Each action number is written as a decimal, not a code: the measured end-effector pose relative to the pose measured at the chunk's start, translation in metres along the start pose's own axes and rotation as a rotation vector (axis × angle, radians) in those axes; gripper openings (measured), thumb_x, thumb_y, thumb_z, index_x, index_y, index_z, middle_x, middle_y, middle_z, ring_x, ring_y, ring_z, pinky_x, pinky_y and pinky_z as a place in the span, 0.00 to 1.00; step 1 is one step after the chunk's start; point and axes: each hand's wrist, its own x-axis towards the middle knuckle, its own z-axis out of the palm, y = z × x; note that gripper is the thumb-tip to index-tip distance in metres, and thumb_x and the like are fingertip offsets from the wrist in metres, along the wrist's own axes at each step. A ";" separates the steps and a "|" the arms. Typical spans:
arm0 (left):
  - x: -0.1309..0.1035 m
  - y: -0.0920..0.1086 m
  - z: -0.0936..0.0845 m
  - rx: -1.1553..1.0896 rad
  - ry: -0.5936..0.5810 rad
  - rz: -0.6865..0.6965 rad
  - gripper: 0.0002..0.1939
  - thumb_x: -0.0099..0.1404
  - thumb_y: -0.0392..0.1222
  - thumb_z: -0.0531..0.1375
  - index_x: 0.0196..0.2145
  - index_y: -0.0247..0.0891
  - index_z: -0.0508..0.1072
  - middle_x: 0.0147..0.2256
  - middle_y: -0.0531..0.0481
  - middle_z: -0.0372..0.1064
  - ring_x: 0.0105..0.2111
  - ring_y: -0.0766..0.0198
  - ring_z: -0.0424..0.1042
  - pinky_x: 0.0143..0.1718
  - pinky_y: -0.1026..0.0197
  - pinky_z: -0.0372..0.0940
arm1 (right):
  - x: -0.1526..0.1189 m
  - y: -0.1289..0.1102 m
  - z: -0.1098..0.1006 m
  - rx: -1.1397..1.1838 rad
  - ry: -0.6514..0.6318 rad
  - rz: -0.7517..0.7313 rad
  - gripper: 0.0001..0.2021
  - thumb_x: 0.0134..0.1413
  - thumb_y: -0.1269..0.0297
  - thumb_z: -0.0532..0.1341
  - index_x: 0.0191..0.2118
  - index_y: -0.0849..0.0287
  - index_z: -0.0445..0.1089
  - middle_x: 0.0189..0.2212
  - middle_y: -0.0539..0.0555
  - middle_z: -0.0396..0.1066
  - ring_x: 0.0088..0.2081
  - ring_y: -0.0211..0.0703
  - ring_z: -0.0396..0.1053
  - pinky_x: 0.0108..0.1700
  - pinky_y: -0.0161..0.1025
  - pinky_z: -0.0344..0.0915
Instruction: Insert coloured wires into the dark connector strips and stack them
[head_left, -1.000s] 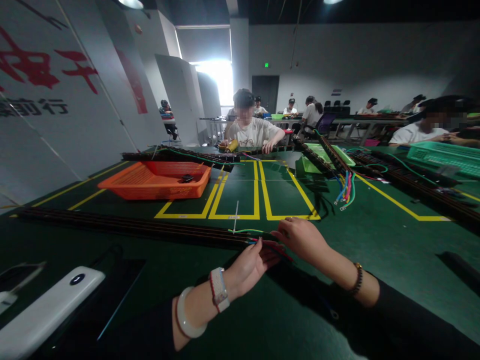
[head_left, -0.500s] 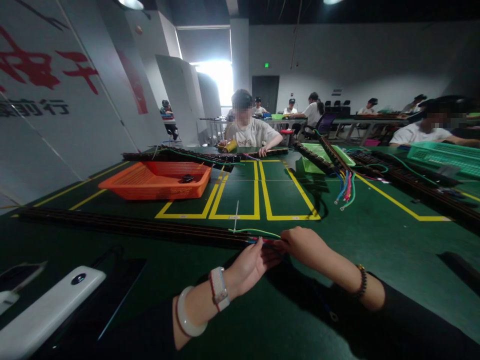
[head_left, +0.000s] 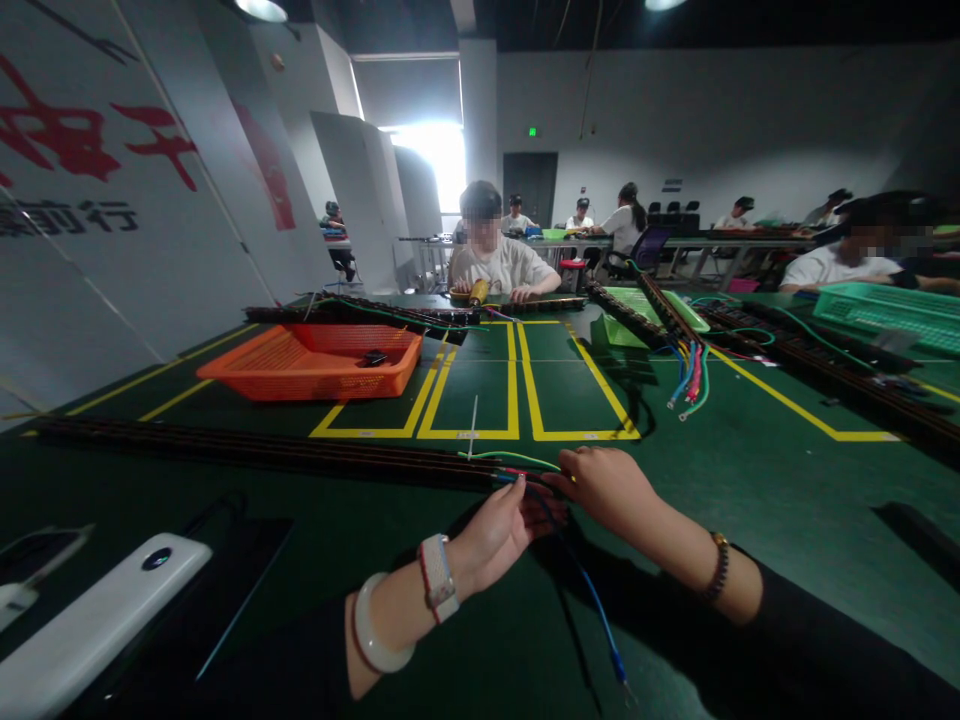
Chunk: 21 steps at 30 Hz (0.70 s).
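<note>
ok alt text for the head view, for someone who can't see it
A person's left hand and right hand handle coloured wires at the end of long dark strips on a green table. A blue wire extends toward the viewer; beyond are an orange basket and a co-worker.

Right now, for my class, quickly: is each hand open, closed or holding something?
Left hand: closed, holding the wires.
Right hand: curled where the green wire reaches it; whether it grips cannot be told.
</note>
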 end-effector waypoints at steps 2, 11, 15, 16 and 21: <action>0.000 0.000 0.000 -0.028 0.017 -0.011 0.12 0.68 0.41 0.50 0.34 0.33 0.70 0.33 0.44 0.72 0.34 0.62 0.73 0.41 0.58 0.65 | -0.008 -0.008 -0.012 0.014 0.005 -0.019 0.16 0.62 0.55 0.53 0.33 0.61 0.72 0.28 0.58 0.74 0.29 0.46 0.73 0.27 0.35 0.58; 0.001 -0.001 -0.003 -0.037 -0.004 -0.020 0.12 0.67 0.42 0.53 0.32 0.35 0.73 0.32 0.47 0.73 0.35 0.64 0.72 0.44 0.60 0.65 | -0.024 -0.026 -0.013 0.008 -0.205 -0.175 0.11 0.55 0.69 0.57 0.44 0.62 0.72 0.33 0.60 0.75 0.32 0.49 0.75 0.30 0.36 0.64; 0.000 0.000 -0.003 -0.029 -0.059 -0.012 0.12 0.67 0.41 0.53 0.31 0.38 0.75 0.36 0.47 0.75 0.40 0.62 0.72 0.50 0.59 0.62 | -0.022 -0.018 -0.002 -0.013 -0.171 -0.205 0.15 0.54 0.75 0.55 0.47 0.65 0.69 0.31 0.61 0.75 0.30 0.47 0.74 0.29 0.36 0.64; -0.001 0.001 -0.003 -0.033 -0.052 -0.014 0.13 0.67 0.41 0.53 0.31 0.37 0.75 0.36 0.46 0.75 0.41 0.62 0.72 0.51 0.58 0.61 | -0.021 -0.016 -0.002 -0.014 -0.156 -0.197 0.15 0.54 0.76 0.55 0.47 0.65 0.69 0.30 0.61 0.75 0.30 0.47 0.74 0.29 0.36 0.64; -0.005 0.002 0.001 0.041 -0.099 -0.060 0.16 0.68 0.43 0.50 0.38 0.30 0.74 0.36 0.39 0.75 0.40 0.58 0.74 0.51 0.52 0.62 | -0.016 -0.003 -0.007 0.005 -0.111 -0.176 0.15 0.55 0.74 0.56 0.47 0.57 0.70 0.32 0.59 0.75 0.32 0.50 0.74 0.30 0.38 0.66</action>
